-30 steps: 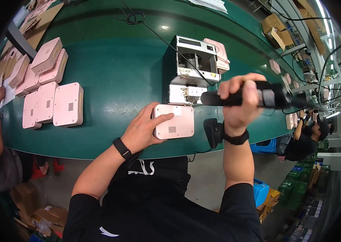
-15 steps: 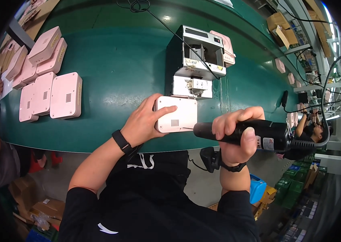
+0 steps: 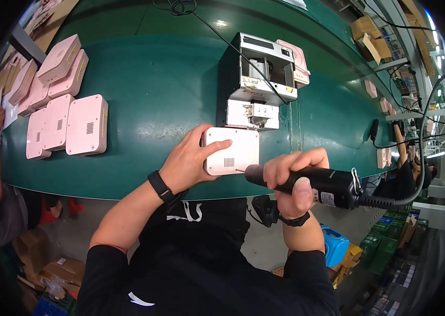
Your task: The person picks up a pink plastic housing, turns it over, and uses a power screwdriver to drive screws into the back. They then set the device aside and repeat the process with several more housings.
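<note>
wide fisheye view from the head's left, facing down, over green table (image 3: 159, 100)

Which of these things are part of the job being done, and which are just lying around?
Part of the job:
pink box, held by the left hand
black power tool, in the right hand, its tip at the box
metal machine just beyond the box, perhaps

Apparently lying around:
blue container
cardboard box on the floor

the left hand (image 3: 186, 160) holds a pink box (image 3: 244, 143) on the green desk (image 3: 151, 124); the right hand (image 3: 296, 176) grips a black screwdriver (image 3: 338, 188), its bit (image 3: 241, 171) near the box's lower edge.
</note>
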Available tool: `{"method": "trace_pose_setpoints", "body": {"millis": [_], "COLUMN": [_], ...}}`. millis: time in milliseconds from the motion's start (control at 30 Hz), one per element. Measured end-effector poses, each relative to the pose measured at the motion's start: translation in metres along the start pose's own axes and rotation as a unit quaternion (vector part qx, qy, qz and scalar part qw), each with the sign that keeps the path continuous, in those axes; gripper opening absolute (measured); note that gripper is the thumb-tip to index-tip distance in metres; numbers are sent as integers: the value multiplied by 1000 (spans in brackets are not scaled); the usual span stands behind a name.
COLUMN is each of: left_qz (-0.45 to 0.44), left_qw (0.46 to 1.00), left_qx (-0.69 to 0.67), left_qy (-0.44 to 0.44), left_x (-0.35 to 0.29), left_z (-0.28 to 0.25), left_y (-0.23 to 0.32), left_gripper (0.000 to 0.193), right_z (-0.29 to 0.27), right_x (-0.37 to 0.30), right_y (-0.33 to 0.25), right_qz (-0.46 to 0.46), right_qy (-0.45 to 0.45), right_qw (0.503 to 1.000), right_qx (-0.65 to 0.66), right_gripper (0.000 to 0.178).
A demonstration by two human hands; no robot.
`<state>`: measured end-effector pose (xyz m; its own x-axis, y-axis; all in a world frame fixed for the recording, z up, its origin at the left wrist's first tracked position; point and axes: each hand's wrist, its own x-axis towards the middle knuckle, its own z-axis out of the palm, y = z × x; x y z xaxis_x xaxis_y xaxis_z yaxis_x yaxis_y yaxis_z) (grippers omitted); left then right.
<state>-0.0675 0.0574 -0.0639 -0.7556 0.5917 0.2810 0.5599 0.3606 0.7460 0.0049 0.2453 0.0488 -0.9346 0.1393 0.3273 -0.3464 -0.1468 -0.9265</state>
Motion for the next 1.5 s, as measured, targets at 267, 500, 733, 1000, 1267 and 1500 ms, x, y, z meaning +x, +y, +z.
{"method": "trace_pose_setpoints", "body": {"millis": [267, 500, 733, 1000, 1267, 1500], "left_qz": [-7, -6, -8, 3, 1, 14], "left_qw": [1000, 1000, 1000, 1000, 1000, 1000], "left_qx": [7, 7, 6, -9, -15, -11], "left_qy": [-11, -10, -8, 7, 10, 13], "left_x": [2, 0, -1, 1, -1, -1], "left_z": [-1, 3, 2, 2, 1, 3], "left_y": [3, 5, 1, 1, 0, -1], "left_gripper": [74, 74, 74, 71, 70, 71], "right_z": [0, -17, -16, 41, 55, 56], "right_x": [7, 78, 78, 24, 12, 13], "right_y": [-4, -4, -2, -31, -28, -31], "right_qz": [4, -123, -55, 34, 74, 87], "right_qy": [-37, 65, 55, -22, -27, -11], "right_qw": [998, 990, 995, 999, 997, 995], "right_qx": [-43, -32, -69, 15, -25, -49], "right_gripper": [36, 24, 23, 40, 48, 51]}}
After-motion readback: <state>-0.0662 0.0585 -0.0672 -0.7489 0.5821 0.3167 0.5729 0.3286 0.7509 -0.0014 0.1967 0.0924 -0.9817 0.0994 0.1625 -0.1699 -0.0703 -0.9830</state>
